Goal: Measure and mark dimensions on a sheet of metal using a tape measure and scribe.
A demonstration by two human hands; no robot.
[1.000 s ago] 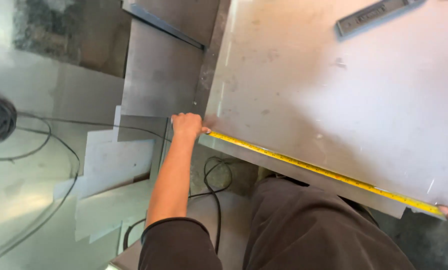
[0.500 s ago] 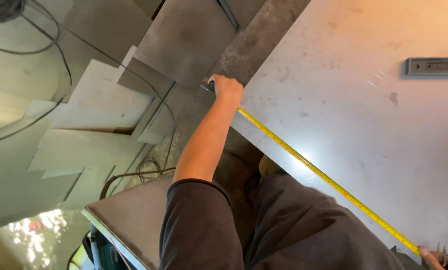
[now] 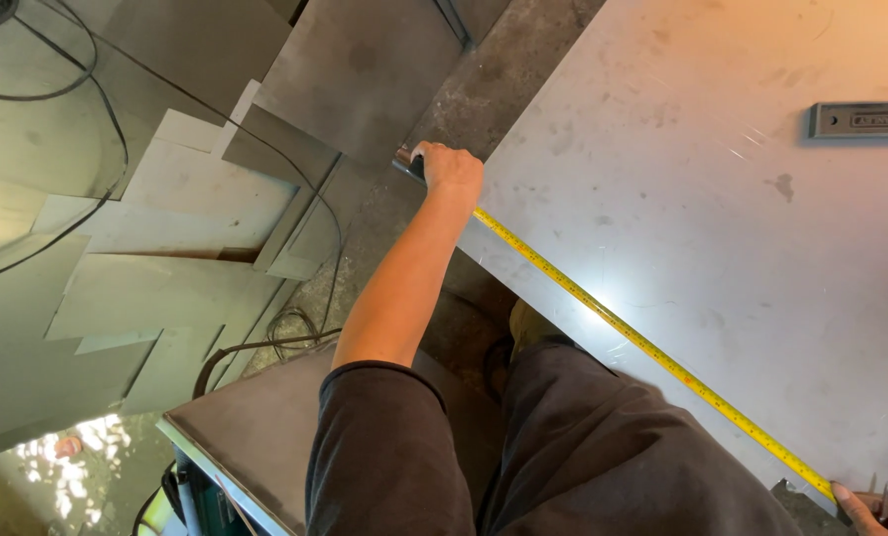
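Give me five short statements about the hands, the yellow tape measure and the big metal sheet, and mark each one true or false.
1. The yellow tape measure is stretched along the near edge of the large grey metal sheet. True.
2. The left hand grips the tape's case at the sheet's corner. True.
3. The right hand lies in the middle of the sheet. False: it pins the tape's end at the lower right corner.
4. A flat grey metal bar lies on the sheet. True.
5. The floor offcuts are red plastic. False: grey metal plates.
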